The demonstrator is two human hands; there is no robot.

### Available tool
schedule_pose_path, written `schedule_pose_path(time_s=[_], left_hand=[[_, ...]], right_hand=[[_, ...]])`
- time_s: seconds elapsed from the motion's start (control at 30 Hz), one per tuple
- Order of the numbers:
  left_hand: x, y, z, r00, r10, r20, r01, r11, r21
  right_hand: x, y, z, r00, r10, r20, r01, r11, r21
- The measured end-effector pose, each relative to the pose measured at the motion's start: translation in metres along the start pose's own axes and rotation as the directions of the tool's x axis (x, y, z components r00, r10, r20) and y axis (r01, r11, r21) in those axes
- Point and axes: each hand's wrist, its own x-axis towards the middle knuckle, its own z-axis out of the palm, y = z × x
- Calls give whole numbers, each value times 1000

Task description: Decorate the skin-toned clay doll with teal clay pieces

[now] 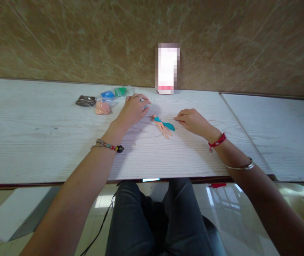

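A small clay figure [161,126] lies on the white table, peach-coloured with a teal top and a teal piece spread out beside its legs. Up and left of its head is my left hand [136,107], fingers curled towards the thumb; a hint of teal, apparently a small piece of clay, shows between them. My right hand [190,120] rests to the right of the figure, thumb and fingertips pressed together near the teal piece but apart from it. Whatever that pinch may hold is too small to make out.
Left of my left hand lie bags of clay: a dark one [85,101], a peach one [103,107] and a blue and green one [114,92]. A phone with a blurred screen [167,67] leans on the brown marbled wall [88,42]. The table's front edge [130,180] runs above my knees.
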Motion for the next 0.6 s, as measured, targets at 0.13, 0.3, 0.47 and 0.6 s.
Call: schedule_pose_path(time_s=[0.13,0.3,0.47,0.6], left_hand=[[0,1,-1,1000,-13,12,13,1000,-10],[0,1,0,1000,-15,13,15,1000,-13],[0,0,0,1000,-15,11,15,1000,-10],[0,0,0,1000,-12,-3,12,1000,-10]], right_hand=[[2,-2,2,999,50,20,-49,998,-27],[3,-9,2,993,96,67,-91,993,-69],[2,-12,4,988,130,84,-125,990,-70],[3,-4,9,974,228,17,-228,964,136]])
